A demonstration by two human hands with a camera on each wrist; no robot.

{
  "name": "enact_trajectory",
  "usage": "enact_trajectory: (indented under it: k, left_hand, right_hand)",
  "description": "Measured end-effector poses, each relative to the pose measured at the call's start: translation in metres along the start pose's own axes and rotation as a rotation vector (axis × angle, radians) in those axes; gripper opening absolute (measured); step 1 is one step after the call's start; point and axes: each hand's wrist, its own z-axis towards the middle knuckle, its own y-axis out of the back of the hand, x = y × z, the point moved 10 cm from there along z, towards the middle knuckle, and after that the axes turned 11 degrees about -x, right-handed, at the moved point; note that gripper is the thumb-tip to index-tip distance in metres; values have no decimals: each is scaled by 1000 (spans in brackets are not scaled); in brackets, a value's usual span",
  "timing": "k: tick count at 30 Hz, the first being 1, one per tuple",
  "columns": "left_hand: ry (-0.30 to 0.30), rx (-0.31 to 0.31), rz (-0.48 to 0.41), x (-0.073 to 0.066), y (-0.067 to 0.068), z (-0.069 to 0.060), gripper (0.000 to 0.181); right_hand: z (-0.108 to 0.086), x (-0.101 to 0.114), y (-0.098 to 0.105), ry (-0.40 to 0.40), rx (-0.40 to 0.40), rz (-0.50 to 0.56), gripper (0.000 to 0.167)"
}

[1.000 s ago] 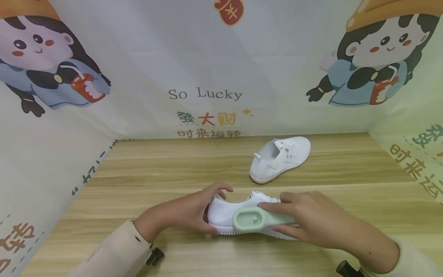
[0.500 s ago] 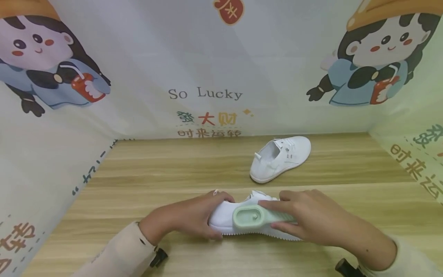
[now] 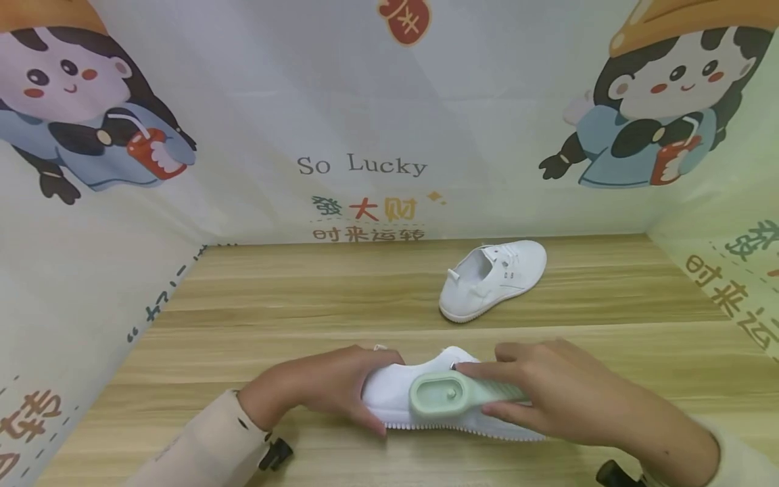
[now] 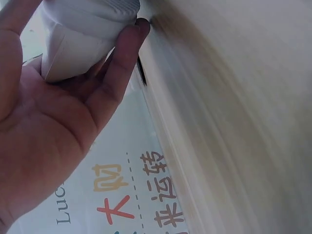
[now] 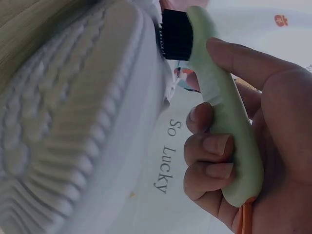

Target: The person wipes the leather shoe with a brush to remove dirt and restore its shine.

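A white shoe (image 3: 389, 398) is tilted on its side in the head view, its ridged sole edge toward the person. My left hand (image 3: 331, 384) grips its heel; in the left wrist view the fingers (image 4: 114, 73) curl around the heel end. With my right hand (image 3: 562, 392) I hold a pale green brush (image 3: 437, 396) by its handle, its head against the shoe's side. The right wrist view shows the brush's black bristles (image 5: 176, 35) at the upper and the fingers wrapped round the handle. The shoe's toe is partly hidden behind the right hand in the head view.
A second white shoe (image 3: 496, 281) stands farther back on the wood-grain tabletop (image 3: 292, 291). Printed white sheets (image 3: 487, 169) with cartoon figures wall in the back and both sides. An orange cord (image 5: 245, 219) hangs from the brush handle's end.
The left hand has closed in around the heel. The held shoe has shifted slightly toward the person and tilted, with the brush and right hand moving along a little.
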Motion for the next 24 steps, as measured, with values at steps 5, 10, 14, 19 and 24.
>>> enact_trajectory:
  k: [5, 10, 14, 19, 24]
  left_hand:
    - [30, 9, -37, 4, 2, 1, 64]
    - [49, 25, -71, 6, 1, 3, 63]
    - [45, 21, -78, 8, 1, 3, 63]
    - [45, -9, -119, 12, 4, 3, 67]
    - [54, -45, -161, 15, 5, 3, 70]
  right_hand:
    - [1, 3, -5, 11, 17, 12, 41]
    - [9, 9, -13, 21, 16, -8, 41]
    - [18, 15, -18, 16, 26, -50, 40]
    - [31, 20, -24, 6, 12, -75, 41]
    - [40, 18, -32, -39, 19, -47, 41]
